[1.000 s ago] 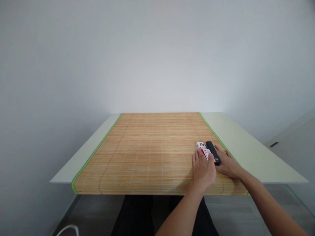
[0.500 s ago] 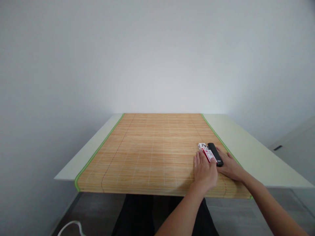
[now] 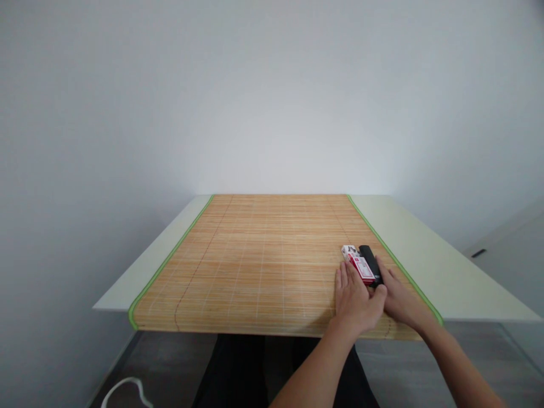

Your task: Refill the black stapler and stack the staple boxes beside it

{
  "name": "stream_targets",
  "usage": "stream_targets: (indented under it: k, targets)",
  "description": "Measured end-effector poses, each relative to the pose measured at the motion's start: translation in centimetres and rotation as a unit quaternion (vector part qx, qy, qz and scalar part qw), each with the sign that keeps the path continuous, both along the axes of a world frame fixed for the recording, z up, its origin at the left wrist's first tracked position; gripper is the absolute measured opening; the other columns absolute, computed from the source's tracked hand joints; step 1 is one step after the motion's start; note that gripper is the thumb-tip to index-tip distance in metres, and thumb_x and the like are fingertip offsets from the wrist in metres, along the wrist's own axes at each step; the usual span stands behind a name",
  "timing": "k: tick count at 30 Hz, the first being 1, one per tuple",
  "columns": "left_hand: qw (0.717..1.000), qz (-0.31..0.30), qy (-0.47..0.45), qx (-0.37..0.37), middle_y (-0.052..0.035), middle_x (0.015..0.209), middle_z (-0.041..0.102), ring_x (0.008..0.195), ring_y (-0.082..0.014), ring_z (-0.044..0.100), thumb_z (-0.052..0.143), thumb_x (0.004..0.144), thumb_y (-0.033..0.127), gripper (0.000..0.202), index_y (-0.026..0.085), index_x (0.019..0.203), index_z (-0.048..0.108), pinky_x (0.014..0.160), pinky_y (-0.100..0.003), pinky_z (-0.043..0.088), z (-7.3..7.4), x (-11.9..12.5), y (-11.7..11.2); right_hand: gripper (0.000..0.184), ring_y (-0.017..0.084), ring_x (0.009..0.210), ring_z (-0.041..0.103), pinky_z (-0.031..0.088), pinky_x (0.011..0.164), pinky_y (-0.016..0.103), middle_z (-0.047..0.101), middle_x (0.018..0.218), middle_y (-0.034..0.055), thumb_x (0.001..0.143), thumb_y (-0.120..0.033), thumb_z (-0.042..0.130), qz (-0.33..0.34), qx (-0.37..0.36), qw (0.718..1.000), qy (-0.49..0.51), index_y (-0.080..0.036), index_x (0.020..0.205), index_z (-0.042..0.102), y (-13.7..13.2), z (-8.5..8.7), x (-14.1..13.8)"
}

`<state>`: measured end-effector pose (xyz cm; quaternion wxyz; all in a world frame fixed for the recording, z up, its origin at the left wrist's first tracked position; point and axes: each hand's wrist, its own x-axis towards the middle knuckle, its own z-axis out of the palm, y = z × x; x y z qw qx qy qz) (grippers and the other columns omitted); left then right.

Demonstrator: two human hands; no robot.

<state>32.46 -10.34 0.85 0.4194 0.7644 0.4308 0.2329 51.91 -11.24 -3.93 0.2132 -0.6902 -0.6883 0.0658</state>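
On the right part of the bamboo mat, a red-and-white box lies beside a long black object that looks like a stapler. A second small white box with dark print sits at their far left end. My left hand is closed about the left side and near end of the red-and-white box, its thumb reaching across to the black object's near end. Against the black object's right side presses my right hand, fingers along it; its thumb is mostly hidden.
Green edging borders the mat, which hangs slightly over the front edge of a white table. A pale wall stands behind the table. My legs are below the table, and a white cable lies at lower left.
My left thumb has moved off the red-and-white box toward the near end of the black object. My right hand has shifted slightly along the black object's side. The things have barely moved.
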Motion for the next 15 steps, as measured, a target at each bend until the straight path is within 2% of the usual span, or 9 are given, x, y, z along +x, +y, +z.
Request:
stream_targets:
  k: [6,11,15]
  targets:
    - [1.0,0.005,0.02,0.006,-0.0112,0.172,-0.004,0.158,-0.0238,-0.012,0.039,0.09,0.069,0.106,0.003,0.163,-0.003,0.132,-0.036,-0.006,0.1,0.2,-0.3,0.107,0.035,0.144,0.047,0.025,0.126,0.055,0.048,0.155,0.0186,0.087,-0.052,0.057,0.003,-0.005,1.0,0.015,-0.015,0.163,-0.008,0.2,-0.7,0.2]
    - [1.0,0.0,0.024,0.002,-0.0112,0.172,-0.002,0.158,-0.0252,-0.012,0.042,0.09,0.066,0.107,0.003,0.163,-0.004,0.132,-0.038,-0.006,0.8,0.2,-0.2,0.112,0.035,0.145,0.045,0.038,0.12,0.052,0.048,0.155,0.0201,0.084,-0.06,0.06,-0.007,-0.005,0.999,0.05,-0.015,0.164,-0.004,0.4,-0.9,-0.1]
    - [1.0,-0.012,0.007,-0.028,-0.0134,0.171,-0.006,0.158,-0.0278,-0.01,0.05,0.085,0.066,0.114,0.002,0.163,-0.005,0.132,-0.041,-0.003,1.3,-0.9,-0.5,0.116,0.036,0.146,0.044,0.039,0.119,0.053,0.04,0.16,0.0205,0.083,-0.065,0.061,-0.009,0.009,0.999,0.035,-0.015,0.164,-0.005,-0.3,0.2,0.0]
